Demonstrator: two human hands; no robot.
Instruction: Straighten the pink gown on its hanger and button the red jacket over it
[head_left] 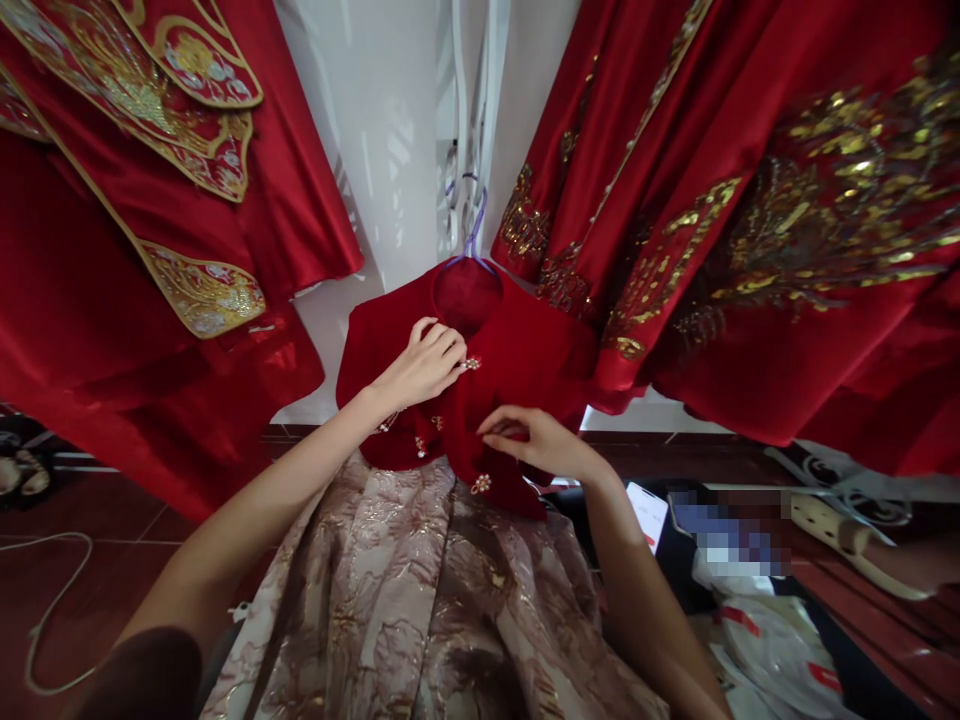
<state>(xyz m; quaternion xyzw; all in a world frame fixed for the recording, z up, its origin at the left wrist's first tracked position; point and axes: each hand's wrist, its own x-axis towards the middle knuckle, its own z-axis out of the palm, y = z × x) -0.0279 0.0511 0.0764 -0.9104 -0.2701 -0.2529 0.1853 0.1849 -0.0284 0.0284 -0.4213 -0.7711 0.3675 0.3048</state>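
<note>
A red velvet jacket (525,335) with jewelled gold buttons hangs on a purple hanger (472,240). My left hand (431,362) lies on its upper front, fingers closed at the opening edge by a jewelled button (472,364). Lower down, my right hand (534,440) is beside the front panel, its bent fingers and thumb a little apart with nothing visible between them. Another jewelled button (481,484) shows below that hand. Smaller jewelled fastenings (421,446) sit on the opposite panel. Beneath the jacket spreads a pinkish-beige brocade skirt (397,570) with a metallic sheen.
Red satin garments with gold embroidery (202,290) hang at left; sequinned red garments (840,200) hang at right. A phone (646,515) and plastic-wrapped packages (772,640) lie at lower right, near another person's foot in a beige clog (840,525). A white cable (37,630) crosses the floor.
</note>
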